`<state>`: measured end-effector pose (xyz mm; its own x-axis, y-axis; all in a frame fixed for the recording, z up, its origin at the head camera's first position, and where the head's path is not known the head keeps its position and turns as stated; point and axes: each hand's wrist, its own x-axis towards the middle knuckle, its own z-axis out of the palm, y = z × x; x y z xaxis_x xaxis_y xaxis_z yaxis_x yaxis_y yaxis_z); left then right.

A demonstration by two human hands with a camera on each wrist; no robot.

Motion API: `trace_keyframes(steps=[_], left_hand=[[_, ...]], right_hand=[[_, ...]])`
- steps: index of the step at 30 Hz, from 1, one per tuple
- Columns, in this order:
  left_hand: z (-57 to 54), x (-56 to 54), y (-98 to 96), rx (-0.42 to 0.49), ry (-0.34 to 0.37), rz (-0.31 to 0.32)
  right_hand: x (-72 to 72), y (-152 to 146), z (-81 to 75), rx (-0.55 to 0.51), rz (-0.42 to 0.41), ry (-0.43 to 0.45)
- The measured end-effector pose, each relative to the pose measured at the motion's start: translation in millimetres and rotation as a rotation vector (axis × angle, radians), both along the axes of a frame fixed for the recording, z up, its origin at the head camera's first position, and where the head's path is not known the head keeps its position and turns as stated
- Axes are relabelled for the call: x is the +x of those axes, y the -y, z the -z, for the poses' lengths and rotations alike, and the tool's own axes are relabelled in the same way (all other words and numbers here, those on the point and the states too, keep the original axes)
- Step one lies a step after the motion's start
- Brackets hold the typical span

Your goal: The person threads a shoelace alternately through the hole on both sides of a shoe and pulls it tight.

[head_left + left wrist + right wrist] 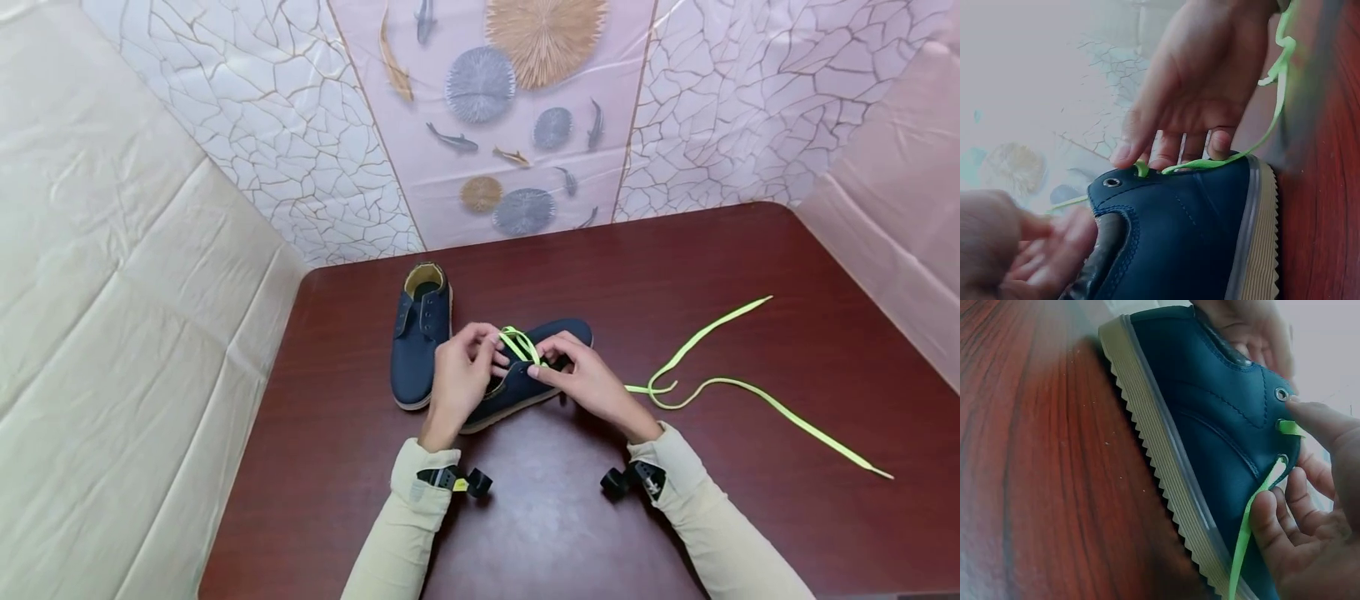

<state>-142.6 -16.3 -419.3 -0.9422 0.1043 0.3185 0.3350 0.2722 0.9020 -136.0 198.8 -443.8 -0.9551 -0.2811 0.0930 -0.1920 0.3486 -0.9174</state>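
A dark navy shoe [517, 387] with a pale ridged sole lies at a slant on the table, under both hands. Neon-green shoelace [517, 343] loops over its opening and runs through lower eyelets. My left hand [463, 367] is at the opening, pinching the lace between thumb and fingers; in the left wrist view its fingertips [1075, 234] are blurred. On the near eyelet flap, my right hand [588, 379] holds the edge, the thumb beside the top eyelet [1282, 394] and curled fingers at the flap's edge. A lace strand [1244, 531] hangs down past those fingers.
A second navy shoe [415, 358], without a lace in its eyelets, stands to the left, toe toward me. Long loose green lace [787, 408] trails across the dark red table [750, 533] on the right. Patterned sheeting [262, 100] hangs behind the table and at both sides.
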Motion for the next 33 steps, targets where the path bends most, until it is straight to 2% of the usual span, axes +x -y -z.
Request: trace_keyframes(steps=[2, 4, 7, 11, 13, 15, 18, 21, 26, 30, 33], left_hand=[[1.3, 0.0, 1.5, 0.158, -0.048, -0.042], [2.2, -1.0, 3.6, 0.273, -0.095, -0.099], [2.8, -4.6, 8.8, 0.473, -0.128, -0.226], [3.1, -11.1, 21.5, 0.780, -0.161, -0.427], [3.1, -14.0, 30.5, 0.888, -0.199, -0.507], [2.0, -16.9, 40.3, 0.955, -0.248, -0.564], [-1.6, -19.3, 52.9, 0.987, -0.315, -0.597], [-4.4, -19.7, 58.7, 0.981, -0.343, -0.595], [-6.5, -17.1, 59.5, 0.926, -0.303, -0.544], [-7.6, -11.6, 58.8, 0.791, -0.215, -0.454], [-11.6, -7.2, 58.0, 0.592, -0.188, -0.357]], right_hand=[[-0.1, 1, 1.4, -0.003, 0.012, -0.003], [-0.4, 1, 2.6, -0.004, 0.022, -0.007], [-0.9, 1, 3.5, -0.003, 0.028, -0.007], [-0.3, 1, 4.5, 0.003, 0.022, 0.001], [0.0, 0, 4.8, 0.000, 0.018, 0.006], [0.1, 0, 4.8, -0.005, 0.017, 0.005], [-0.5, 0, 4.7, -0.014, 0.018, -0.006], [-1.3, 1, 6.2, -0.017, 0.028, -0.022], [-3.2, 2, 8.3, -0.016, 0.044, -0.041], [-1.7, 5, 5.3, -0.023, 0.101, -0.081], [-0.1, 7, -5.3, -0.061, 0.154, -0.147]])
